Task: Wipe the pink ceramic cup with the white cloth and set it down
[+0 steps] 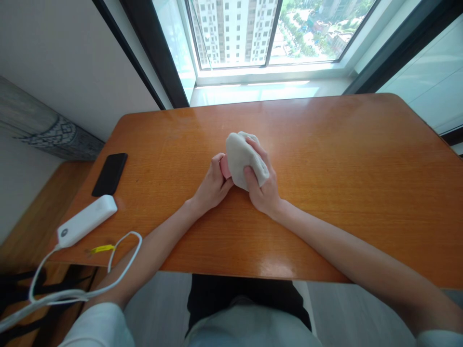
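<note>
Wooden table [325,193] under a window: we hold a pink object and a white cloth at its centre.

Our left hand [211,185] is curled around the pink object [224,167]; our right hand [262,185] presses the white cloth [242,156] over it, fingers closed on the fabric. Bare surface lies open to the right; a phone [109,174] and power bank [87,220] sit near the left edge.

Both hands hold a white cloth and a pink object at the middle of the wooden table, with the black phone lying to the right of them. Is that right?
Not quite. In the head view the black phone lies to the left of the hands, near the table's left edge. The rest holds: the left hand and right hand hold the white cloth and pink object mid-table.
</note>
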